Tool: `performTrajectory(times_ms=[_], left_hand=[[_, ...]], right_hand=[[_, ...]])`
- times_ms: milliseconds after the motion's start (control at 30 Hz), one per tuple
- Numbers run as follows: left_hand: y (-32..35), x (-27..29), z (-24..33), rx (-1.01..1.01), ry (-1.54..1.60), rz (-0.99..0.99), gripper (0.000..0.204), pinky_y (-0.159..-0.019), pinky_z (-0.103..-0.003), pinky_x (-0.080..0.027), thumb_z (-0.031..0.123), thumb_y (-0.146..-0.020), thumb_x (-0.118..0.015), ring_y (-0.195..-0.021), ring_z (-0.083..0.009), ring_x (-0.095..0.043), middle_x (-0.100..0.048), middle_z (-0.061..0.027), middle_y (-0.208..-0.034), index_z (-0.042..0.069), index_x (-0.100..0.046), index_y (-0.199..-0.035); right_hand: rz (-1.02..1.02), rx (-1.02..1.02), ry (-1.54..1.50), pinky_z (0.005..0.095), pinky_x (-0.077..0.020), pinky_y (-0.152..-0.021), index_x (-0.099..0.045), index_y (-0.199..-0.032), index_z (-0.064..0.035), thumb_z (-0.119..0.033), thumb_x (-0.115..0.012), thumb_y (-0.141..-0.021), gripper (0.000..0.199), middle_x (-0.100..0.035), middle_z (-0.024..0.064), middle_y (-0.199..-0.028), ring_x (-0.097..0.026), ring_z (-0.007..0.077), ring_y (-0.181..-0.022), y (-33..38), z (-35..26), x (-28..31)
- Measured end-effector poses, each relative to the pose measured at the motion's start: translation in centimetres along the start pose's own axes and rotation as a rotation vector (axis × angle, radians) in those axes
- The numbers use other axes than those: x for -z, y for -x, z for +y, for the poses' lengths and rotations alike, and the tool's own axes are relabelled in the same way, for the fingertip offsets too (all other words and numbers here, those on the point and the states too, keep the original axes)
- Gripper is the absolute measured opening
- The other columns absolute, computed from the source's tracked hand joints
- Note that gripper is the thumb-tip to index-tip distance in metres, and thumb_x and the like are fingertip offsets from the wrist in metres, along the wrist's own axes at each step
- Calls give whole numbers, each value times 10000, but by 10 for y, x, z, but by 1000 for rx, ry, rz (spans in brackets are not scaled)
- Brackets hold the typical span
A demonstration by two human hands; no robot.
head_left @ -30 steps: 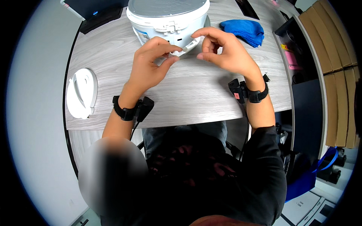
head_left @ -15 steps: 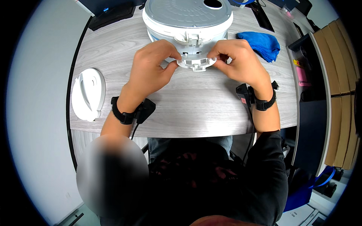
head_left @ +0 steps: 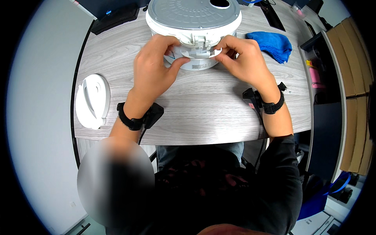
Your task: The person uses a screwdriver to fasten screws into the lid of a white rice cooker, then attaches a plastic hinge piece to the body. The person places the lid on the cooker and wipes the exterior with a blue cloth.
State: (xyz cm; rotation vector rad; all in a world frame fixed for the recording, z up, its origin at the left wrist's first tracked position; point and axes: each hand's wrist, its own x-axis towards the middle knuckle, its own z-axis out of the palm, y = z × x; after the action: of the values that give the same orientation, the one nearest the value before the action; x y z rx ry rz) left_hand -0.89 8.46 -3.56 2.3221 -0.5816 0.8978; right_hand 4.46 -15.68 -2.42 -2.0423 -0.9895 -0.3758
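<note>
A wood-grain table point(head_left: 203, 109) carries a round white cooker point(head_left: 194, 23) at the middle of its far edge, lid closed, with a white lid part point(head_left: 92, 101) lying flat near the left edge and a blue cloth point(head_left: 272, 44) toward the far right corner. Against the cooker's near side, a small curved white plastic piece point(head_left: 200, 55) is pinched at its ends. The left hand point(head_left: 154, 72) grips its left end between thumb and fingers; the right hand point(head_left: 243, 60) grips its right end likewise.

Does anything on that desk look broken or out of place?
Nothing looks broken or spilled. The white cooker stands upright; both hands hold a small curved white part against its front. A loose white lid lies apart by the left edge, and a blue cloth is crumpled.
</note>
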Motion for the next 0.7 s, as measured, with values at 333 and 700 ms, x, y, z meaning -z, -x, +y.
performTrajectory(times_ms=[333,700], left_hand=[[-38,26,9,-228,-69,-102,749,-994,-411,-411,165,-625,-929,-1236,-285,-513,-584,-79,-1342,163,-653,-1321],[-47,19,-9,-292,-1,-153,609,-965,-387,-328,194,-644,-919,-1120,-218,-584,-688,-12,-1159,168,-725,-1221]], right_hand=[[76,-79,30,306,-558,-576,-729,-897,-13,-86,-851,-762,196,-717,117,-705,-722,222,-632,2,-3,-8],[134,58,294,336,-551,-567,-732,-903,-39,-177,-843,-788,212,-719,112,-724,-714,256,-632,6,-12,-7]])
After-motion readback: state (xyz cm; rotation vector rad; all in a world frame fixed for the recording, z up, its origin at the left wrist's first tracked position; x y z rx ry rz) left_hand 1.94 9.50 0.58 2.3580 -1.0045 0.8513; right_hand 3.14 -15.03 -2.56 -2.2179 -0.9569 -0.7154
